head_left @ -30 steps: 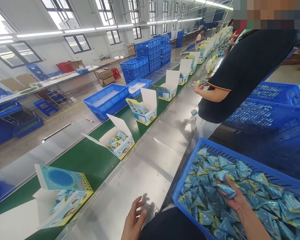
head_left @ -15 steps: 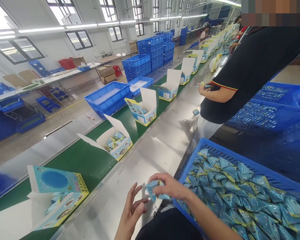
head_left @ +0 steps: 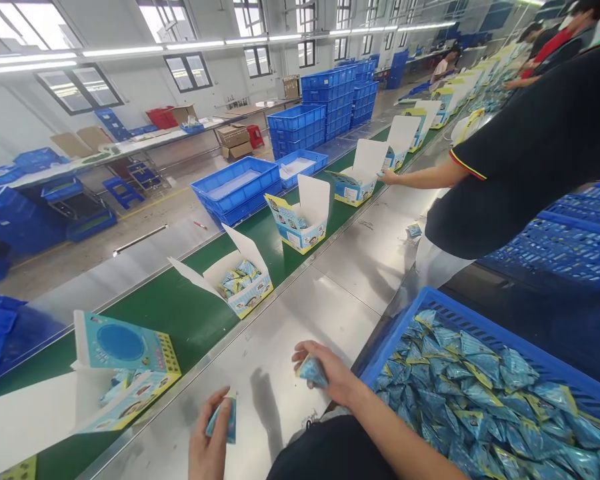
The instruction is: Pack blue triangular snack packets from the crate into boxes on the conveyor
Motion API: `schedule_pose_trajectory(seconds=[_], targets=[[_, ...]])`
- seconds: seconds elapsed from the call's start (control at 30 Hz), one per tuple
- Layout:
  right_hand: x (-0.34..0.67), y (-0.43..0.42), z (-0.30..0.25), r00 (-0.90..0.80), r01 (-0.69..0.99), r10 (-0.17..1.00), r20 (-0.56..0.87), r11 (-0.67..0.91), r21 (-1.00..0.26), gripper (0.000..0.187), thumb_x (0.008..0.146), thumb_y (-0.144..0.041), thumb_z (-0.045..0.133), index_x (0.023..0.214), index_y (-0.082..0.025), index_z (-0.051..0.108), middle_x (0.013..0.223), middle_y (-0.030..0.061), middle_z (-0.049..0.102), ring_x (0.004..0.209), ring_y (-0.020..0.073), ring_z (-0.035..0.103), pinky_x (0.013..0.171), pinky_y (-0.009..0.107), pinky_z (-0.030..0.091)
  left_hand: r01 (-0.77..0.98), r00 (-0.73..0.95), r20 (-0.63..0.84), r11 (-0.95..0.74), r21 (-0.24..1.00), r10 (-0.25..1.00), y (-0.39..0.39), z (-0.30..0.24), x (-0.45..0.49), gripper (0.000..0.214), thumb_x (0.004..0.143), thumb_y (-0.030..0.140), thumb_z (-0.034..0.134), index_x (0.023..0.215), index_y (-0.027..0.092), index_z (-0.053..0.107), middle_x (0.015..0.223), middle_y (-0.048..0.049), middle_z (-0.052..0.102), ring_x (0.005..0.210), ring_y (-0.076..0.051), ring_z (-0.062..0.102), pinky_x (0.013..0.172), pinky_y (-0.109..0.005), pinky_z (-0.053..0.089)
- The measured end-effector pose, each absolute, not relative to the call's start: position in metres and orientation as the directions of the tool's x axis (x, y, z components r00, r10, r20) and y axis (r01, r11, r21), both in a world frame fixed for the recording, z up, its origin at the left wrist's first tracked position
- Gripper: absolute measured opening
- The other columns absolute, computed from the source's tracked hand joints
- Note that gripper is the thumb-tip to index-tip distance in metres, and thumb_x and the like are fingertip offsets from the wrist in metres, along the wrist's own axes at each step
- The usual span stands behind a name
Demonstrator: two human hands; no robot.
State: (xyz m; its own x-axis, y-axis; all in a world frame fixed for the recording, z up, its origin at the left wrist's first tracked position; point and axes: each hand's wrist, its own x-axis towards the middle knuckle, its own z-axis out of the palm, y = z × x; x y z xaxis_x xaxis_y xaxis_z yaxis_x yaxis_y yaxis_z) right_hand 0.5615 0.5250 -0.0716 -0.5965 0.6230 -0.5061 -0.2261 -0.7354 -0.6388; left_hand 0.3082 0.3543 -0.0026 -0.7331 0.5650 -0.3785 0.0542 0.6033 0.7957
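Note:
My left hand (head_left: 211, 430) is closed around a small blue snack packet (head_left: 231, 420) above the metal ledge. To its right, my right hand (head_left: 325, 370) grips a blue and yellow pyramid-shaped packet (head_left: 312, 371). The blue basket (head_left: 427, 293) beside my right forearm is filled with similar packets (head_left: 460, 393). Nearest my left hand on the green belt stands an open printed carton (head_left: 150, 393) with packets inside. Farther along, another open carton (head_left: 253, 298) also holds packets.
Several more open cartons (head_left: 305, 230) line the green conveyor belt (head_left: 180, 300). Blue crates (head_left: 235, 183) stand beyond it. A co-worker in a dark shirt (head_left: 525, 140) reaches toward a carton on the right. A loose packet (head_left: 414, 231) lies on the metal ledge (head_left: 325, 300).
My hands have moved apart, the left one now holding a packet. The co-worker's arm has stretched out to a carton. The view has shifted left, and the cartons appear farther right.

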Motion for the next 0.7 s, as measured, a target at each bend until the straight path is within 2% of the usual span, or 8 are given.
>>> schedule_pose_trajectory(seconds=[0.2, 0.3, 0.37, 0.43, 0.5, 0.57, 0.63, 0.7], targets=[[0.605, 0.562, -0.062, -0.659, -0.257, 0.641, -0.393, -0.684, -0.683, 0.070, 0.076, -0.051, 0.111, 0.135, -0.029, 0.081, 0.133, 0.0091, 0.076, 0.098, 0.0216, 0.075, 0.064, 0.029, 0.057, 0.153, -0.904, -0.172, 0.670, 0.726, 0.392, 0.333, 0.029, 0.287, 0.073, 0.090, 0.086, 0.075, 0.138, 0.032, 0.086, 0.155, -0.0143, 0.084, 0.146, -0.052, 0.074, 0.125, -0.075, 0.058], [0.628, 0.591, -0.049, -0.452, -0.568, 0.834, -0.315, -0.542, -0.620, 0.060, 0.084, -0.054, 0.104, 0.135, -0.033, 0.080, 0.137, 0.0080, 0.077, 0.108, 0.0231, 0.076, 0.066, 0.028, 0.056, 0.222, -0.944, -0.007, 0.649, 0.728, 0.331, 0.331, 0.038, 0.290, 0.070, 0.090, 0.084, 0.075, 0.137, 0.032, 0.084, 0.162, -0.0153, 0.078, 0.158, -0.054, 0.066, 0.134, -0.080, 0.050], [0.637, 0.606, -0.043, -0.346, -0.646, 0.878, -0.332, -0.479, -0.594, 0.056, 0.086, -0.057, 0.101, 0.133, -0.034, 0.079, 0.134, 0.0062, 0.078, 0.111, 0.0227, 0.075, 0.066, 0.027, 0.055, 0.353, -0.897, 0.083, 0.594, 0.723, 0.433, 0.329, 0.042, 0.290, 0.067, 0.087, 0.082, 0.077, 0.130, 0.031, 0.085, 0.156, -0.0153, 0.080, 0.152, -0.053, 0.070, 0.136, -0.078, 0.050], [0.639, 0.611, -0.041, -0.411, -0.496, 0.825, -0.389, -0.560, -0.663, 0.060, 0.084, -0.056, 0.105, 0.133, -0.032, 0.079, 0.122, 0.0051, 0.079, 0.103, 0.0214, 0.075, 0.060, 0.026, 0.049, 0.413, -0.854, 0.090, 0.561, 0.717, 0.513, 0.328, 0.045, 0.288, 0.061, 0.086, 0.078, 0.080, 0.126, 0.032, 0.085, 0.151, -0.0135, 0.082, 0.147, -0.052, 0.073, 0.136, -0.076, 0.050], [0.636, 0.609, -0.044, -0.498, -0.296, 0.747, -0.441, -0.624, -0.723, 0.065, 0.081, -0.051, 0.109, 0.135, -0.029, 0.079, 0.111, 0.0042, 0.077, 0.093, 0.0196, 0.073, 0.056, 0.025, 0.044, 0.371, -0.905, 0.146, 0.574, 0.730, 0.399, 0.328, 0.050, 0.283, 0.061, 0.088, 0.077, 0.078, 0.126, 0.030, 0.085, 0.148, -0.0147, 0.083, 0.147, -0.052, 0.074, 0.136, -0.077, 0.051], [0.631, 0.601, -0.050, -0.486, -0.319, 0.758, -0.435, -0.617, -0.719, 0.066, 0.083, -0.053, 0.107, 0.136, -0.029, 0.078, 0.111, 0.0048, 0.077, 0.092, 0.0197, 0.073, 0.056, 0.026, 0.045, 0.434, -0.892, 0.247, 0.558, 0.707, 0.379, 0.329, 0.053, 0.279, 0.061, 0.088, 0.078, 0.076, 0.121, 0.028, 0.086, 0.143, -0.0165, 0.084, 0.146, -0.053, 0.073, 0.135, -0.076, 0.050], [0.624, 0.591, -0.058, -0.406, -0.422, 0.805, -0.432, -0.585, -0.692, 0.063, 0.085, -0.062, 0.101, 0.134, -0.029, 0.077, 0.111, 0.0046, 0.077, 0.093, 0.0204, 0.074, 0.057, 0.026, 0.047, 0.512, -0.831, 0.237, 0.525, 0.680, 0.503, 0.329, 0.054, 0.276, 0.057, 0.085, 0.077, 0.077, 0.116, 0.029, 0.086, 0.140, -0.0146, 0.085, 0.143, -0.052, 0.074, 0.134, -0.073, 0.052], [0.618, 0.583, -0.066, -0.402, -0.342, 0.793, -0.458, -0.594, -0.728, 0.063, 0.086, -0.066, 0.099, 0.130, -0.029, 0.075, 0.102, 0.0024, 0.076, 0.086, 0.0200, 0.074, 0.054, 0.025, 0.044, 0.459, -0.867, 0.208, 0.562, 0.688, 0.453, 0.328, 0.053, 0.277, 0.057, 0.087, 0.076, 0.075, 0.118, 0.029, 0.086, 0.138, -0.0140, 0.085, 0.139, -0.051, 0.075, 0.131, -0.073, 0.054]])
